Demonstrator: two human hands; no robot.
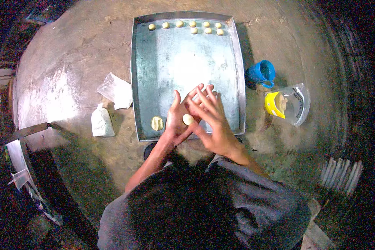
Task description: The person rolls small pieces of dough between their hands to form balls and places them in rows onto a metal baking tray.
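**Pale dough between two palms**

Pale dough ball [188,119] sits on the left hand [177,121], whose flat, open palm cradles it; the right hand [214,121] lies over it with fingers spread, apparently for rolling. Both hover above the metal baking tray [142,83] near its front edge. A dough lump [157,123] waits at the front-left corner; small dough balls [191,26] line the far edge.

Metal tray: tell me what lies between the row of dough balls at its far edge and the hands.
In the head view, only bare tray lies between the dough balls and the hands.
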